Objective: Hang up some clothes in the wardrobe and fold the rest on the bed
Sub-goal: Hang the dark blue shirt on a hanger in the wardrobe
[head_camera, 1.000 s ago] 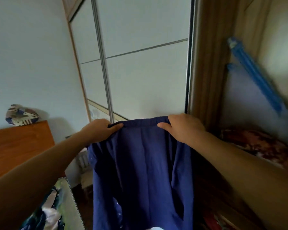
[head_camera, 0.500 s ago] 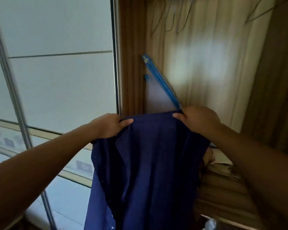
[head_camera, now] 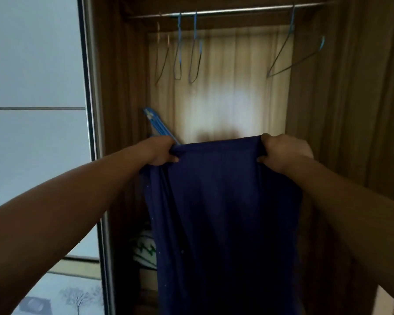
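Observation:
A dark blue garment (head_camera: 223,212) hangs straight down in front of the open wardrobe (head_camera: 355,87). My left hand (head_camera: 160,151) grips its top edge at the left corner and my right hand (head_camera: 284,153) grips the right corner, stretching the edge flat between them. Above, a metal rail (head_camera: 232,10) runs across the wardrobe top. Several empty wire hangers (head_camera: 192,57) dangle from it at the left, and one more hanger (head_camera: 293,57) hangs at the right.
A white sliding door (head_camera: 34,133) fills the left side. Inside the wardrobe, a blue-edged flat object (head_camera: 158,126) leans against the left wall and a white and green patterned bundle (head_camera: 146,251) lies low down behind the garment.
The view has swung right and upward, from the sliding door to the open wardrobe with its rail and hangers. Both hands keep their grip on the garment's top edge, now spread wider apart.

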A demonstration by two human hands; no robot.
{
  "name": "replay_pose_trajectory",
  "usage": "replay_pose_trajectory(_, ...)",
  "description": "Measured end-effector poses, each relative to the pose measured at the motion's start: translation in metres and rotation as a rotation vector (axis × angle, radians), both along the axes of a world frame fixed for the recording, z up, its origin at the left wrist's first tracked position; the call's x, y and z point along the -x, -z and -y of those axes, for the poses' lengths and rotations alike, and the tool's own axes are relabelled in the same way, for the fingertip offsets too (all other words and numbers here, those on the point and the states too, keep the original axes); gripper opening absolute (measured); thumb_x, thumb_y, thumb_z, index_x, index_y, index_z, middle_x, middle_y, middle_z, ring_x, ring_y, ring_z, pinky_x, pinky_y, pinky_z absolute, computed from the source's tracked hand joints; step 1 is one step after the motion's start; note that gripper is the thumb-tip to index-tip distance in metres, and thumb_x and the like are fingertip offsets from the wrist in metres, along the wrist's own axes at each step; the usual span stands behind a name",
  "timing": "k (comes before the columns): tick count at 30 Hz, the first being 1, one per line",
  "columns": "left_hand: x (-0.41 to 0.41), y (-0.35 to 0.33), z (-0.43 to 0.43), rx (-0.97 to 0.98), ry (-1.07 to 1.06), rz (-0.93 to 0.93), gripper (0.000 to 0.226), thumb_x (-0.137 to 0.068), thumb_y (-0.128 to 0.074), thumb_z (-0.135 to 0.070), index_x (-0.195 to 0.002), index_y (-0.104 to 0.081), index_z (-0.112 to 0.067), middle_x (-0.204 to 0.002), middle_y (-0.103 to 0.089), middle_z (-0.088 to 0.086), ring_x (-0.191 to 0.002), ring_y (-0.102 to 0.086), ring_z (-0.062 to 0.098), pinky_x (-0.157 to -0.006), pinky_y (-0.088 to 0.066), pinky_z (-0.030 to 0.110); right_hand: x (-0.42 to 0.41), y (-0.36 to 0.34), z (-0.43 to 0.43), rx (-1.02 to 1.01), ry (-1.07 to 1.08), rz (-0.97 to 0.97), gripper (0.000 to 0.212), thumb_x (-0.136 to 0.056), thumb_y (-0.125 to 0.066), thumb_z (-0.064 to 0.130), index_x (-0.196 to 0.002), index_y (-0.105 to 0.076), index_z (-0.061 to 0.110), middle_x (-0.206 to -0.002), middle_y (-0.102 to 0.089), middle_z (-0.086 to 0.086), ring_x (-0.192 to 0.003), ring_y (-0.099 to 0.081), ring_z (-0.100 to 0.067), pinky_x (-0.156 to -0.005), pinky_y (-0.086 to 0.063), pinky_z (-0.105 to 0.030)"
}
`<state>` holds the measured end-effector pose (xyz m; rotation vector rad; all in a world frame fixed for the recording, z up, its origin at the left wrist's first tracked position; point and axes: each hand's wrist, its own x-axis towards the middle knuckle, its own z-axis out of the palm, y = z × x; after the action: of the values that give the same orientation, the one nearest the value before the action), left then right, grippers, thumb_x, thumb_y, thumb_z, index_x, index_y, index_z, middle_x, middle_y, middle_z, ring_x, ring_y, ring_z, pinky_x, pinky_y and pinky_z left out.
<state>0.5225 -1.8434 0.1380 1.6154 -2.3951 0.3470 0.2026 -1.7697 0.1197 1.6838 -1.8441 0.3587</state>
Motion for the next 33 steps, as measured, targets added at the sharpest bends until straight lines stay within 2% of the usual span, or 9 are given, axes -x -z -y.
replay_pose_trajectory(4, 0.02, -0.026, 0.037, 0.071, -0.04, 0.075, 0.031, -0.094, -0.062, -0.028, -0.122, -0.06, -0.015, -0.124, -0.062, 0.011, -0.112, -0.06, 0.031, -0.096, -0.051, 0.046, 0.018, -0.016, 0.028, 0.027, 0.087, -0.058, 0.046, -0.092, -0.053, 0.013, -0.136, -0.038, 0.014, -0.075, -0.043, 0.0, -0.068, -0.052, -0.022, -0.046, -0.033, -0.027)
replay_pose_trajectory(10, 0.037, -0.068, 0.075, 0.471, -0.135, 0.134, 0.024, -0.093, -0.053, -0.007, -0.116, -0.056, -0.014, -0.115, -0.058, 0.012, -0.1, -0.062, 0.035, -0.068, -0.048, 0.041, 0.031, -0.053, 0.075, 0.107, 0.082, -0.039, 0.049, -0.092, -0.053, 0.007, -0.137, -0.034, 0.014, -0.084, -0.047, -0.004, -0.071, -0.051, -0.024, -0.048, -0.032, -0.03)
replay_pose_trajectory(13, 0.04, -0.101, 0.087, 0.616, -0.175, 0.027, 0.028, -0.091, -0.052, -0.004, -0.118, -0.053, -0.012, -0.115, -0.057, 0.016, -0.099, -0.062, 0.041, -0.066, -0.041, 0.041, 0.031, -0.083, 0.093, 0.246, 0.019, 0.009, 0.047, -0.091, -0.055, 0.005, -0.133, -0.037, 0.01, -0.093, -0.055, -0.012, -0.072, -0.048, -0.027, -0.053, -0.036, -0.034)
replay_pose_trajectory(16, 0.042, -0.101, 0.098, 0.649, -0.196, -0.025, 0.03, -0.091, -0.052, -0.005, -0.121, -0.052, -0.011, -0.117, -0.056, 0.017, -0.101, -0.061, 0.043, -0.067, -0.041, 0.043, 0.031, -0.091, 0.116, 0.288, -0.112, 0.131, 0.041, -0.089, -0.052, 0.0, -0.127, -0.04, 0.008, -0.098, -0.057, -0.017, -0.075, -0.049, -0.029, -0.06, -0.04, -0.037)
replay_pose_trajectory(22, 0.023, 0.001, 0.147, 0.342, -0.231, 0.073, 0.025, -0.096, -0.049, -0.017, -0.119, -0.056, -0.018, -0.124, -0.061, 0.014, -0.109, -0.063, 0.037, -0.083, -0.051, 0.045, 0.026, 0.006, 0.166, 0.051, -0.291, 0.244, 0.034, -0.087, -0.052, -0.004, -0.118, -0.046, 0.007, -0.112, -0.044, -0.018, -0.072, -0.053, -0.032, -0.062, -0.049, -0.04)
replay_pose_trajectory(26, 0.006, 0.084, 0.175, 0.111, -0.213, 0.116, 0.027, -0.097, -0.049, -0.023, -0.124, -0.053, -0.019, -0.127, -0.057, 0.014, -0.115, -0.059, 0.034, -0.088, -0.049, 0.041, 0.023, 0.099, 0.199, -0.175, -0.349, 0.261, 0.049, -0.089, -0.055, 0.001, -0.136, -0.039, 0.007, -0.12, -0.046, -0.019, -0.075, -0.048, -0.026, -0.061, -0.038, -0.034)
replay_pose_trajectory(29, -0.001, 0.145, 0.193, -0.131, -0.214, 0.155, 0.029, -0.099, -0.051, -0.027, -0.124, -0.053, -0.015, -0.129, -0.057, 0.014, -0.116, -0.058, 0.032, -0.093, -0.049, 0.041, 0.015, 0.166, 0.215, -0.352, -0.401, 0.341, 0.057, -0.091, -0.054, 0.002, -0.143, -0.031, 0.01, -0.119, -0.049, -0.017, -0.077, -0.049, -0.024, -0.065, -0.04, -0.034)
replay_pose_trajectory(31, -0.005, 0.182, 0.202, -0.246, -0.218, 0.139, 0.029, -0.098, -0.051, -0.028, -0.123, -0.054, -0.012, -0.129, -0.058, 0.015, -0.114, -0.059, 0.031, -0.092, -0.051, 0.039, 0.008, 0.205, 0.222, -0.445, -0.443, 0.356, 0.055, -0.088, -0.053, 0.001, -0.136, -0.031, 0.018, -0.117, -0.049, -0.017, -0.082, -0.053, -0.029, -0.069, -0.048, -0.04)
replay_pose_trajectory(33, -0.006, 0.213, 0.208, -0.33, -0.202, 0.089, 0.036, -0.1, -0.051, -0.03, -0.131, -0.051, -0.011, -0.131, -0.056, 0.014, -0.115, -0.058, 0.03, -0.088, -0.048, 0.032, 0.004, 0.238, 0.231, -0.5, -0.445, 0.363, 0.05, -0.084, -0.053, 0.0, -0.126, -0.034, 0.02, -0.115, -0.048, -0.011, -0.088, -0.054, -0.031, -0.072, -0.047, -0.041)
